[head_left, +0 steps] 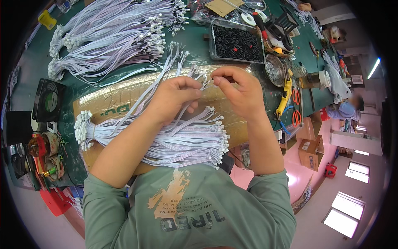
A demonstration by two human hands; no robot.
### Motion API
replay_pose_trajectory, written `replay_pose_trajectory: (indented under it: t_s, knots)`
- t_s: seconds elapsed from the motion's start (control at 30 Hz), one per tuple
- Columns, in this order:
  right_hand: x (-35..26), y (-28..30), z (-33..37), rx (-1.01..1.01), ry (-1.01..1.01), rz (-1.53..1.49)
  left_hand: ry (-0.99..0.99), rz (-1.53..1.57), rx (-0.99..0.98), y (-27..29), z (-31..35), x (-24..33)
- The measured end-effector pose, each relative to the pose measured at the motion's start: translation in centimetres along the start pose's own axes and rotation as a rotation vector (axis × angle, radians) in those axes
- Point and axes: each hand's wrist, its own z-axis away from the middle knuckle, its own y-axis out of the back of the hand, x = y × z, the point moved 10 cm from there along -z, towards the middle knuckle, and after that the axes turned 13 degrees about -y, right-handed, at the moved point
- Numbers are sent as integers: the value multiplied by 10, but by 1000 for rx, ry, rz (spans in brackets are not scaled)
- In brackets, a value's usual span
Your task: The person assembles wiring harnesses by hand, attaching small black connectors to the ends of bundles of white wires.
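Observation:
My left hand (176, 98) is closed around the end part of a white flat ribbon cable (143, 99), just above the middle of the work surface. Close to its right, my right hand (242, 89) pinches thumb and index finger together at the cable's loose wire ends (204, 79). A tiny dark piece seems to sit at those fingertips, too small to name. Under my forearms lies a tied bundle of white ribbon cables (186, 139) with white connectors at both ends. It rests on a cardboard sheet (236, 126) covered with clear film.
Beyond my hands stands a clear tray (238, 60) of short black tubes (232, 39). More cable bundles (112, 50) lie at the far left. A round metal dish (274, 68), a yellow tool (284, 97) and orange-handled scissors (296, 108) lie right; a black fan (49, 99) stands left.

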Motion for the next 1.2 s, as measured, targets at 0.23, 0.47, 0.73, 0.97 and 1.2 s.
replay_pose_trajectory:
  t_s: [0.23, 0.47, 0.73, 0.97, 1.2]
  knots:
    - [-11, -9, 2, -63, 145, 129, 3, 18, -14, 0, 0, -1]
    - [7, 2, 1, 16, 18, -106, -33, 89, -41, -4, 0, 3]
    - [27, -20, 6, -159, -205, -225, -90, 8, -76, -13, 2, 15]
    - [-16, -12, 15, 9, 131, 140, -152, -179, -44, -8, 3, 20]
    - [-23, -10, 11, 12, 144, 141, -51, -70, -112, -13, 5, 11]
